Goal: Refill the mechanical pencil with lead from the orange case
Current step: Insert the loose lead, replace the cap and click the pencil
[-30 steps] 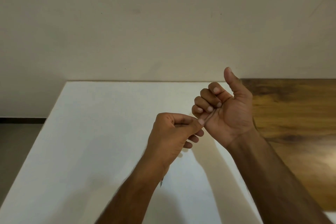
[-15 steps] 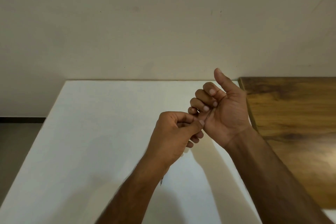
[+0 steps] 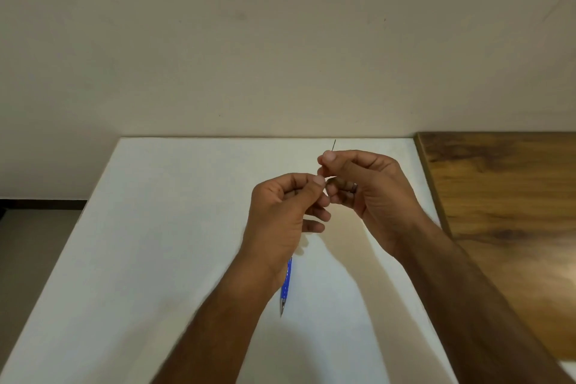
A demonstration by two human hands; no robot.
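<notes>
My left hand [image 3: 285, 212] is closed around a blue mechanical pencil [image 3: 286, 282]. The pencil's metal tip points down toward me below the wrist, and its top end is hidden behind my thumb and fingers. My right hand [image 3: 374, 196] is just right of the left and touches it at the fingertips. Its thumb and forefinger pinch a thin dark pencil lead [image 3: 334, 144], which sticks up above the thumb. The lead's lower end is hidden between the two hands. No orange case is in view.
Both hands hover over a white table [image 3: 162, 227] that runs back to a plain beige wall. A brown wooden surface [image 3: 505, 196] adjoins the table's right edge. Grey floor shows at far left.
My right hand has turned from palm-up with the thumb raised to a pinch on a lead that now sticks up. More of the blue pencil shows below my left wrist.
</notes>
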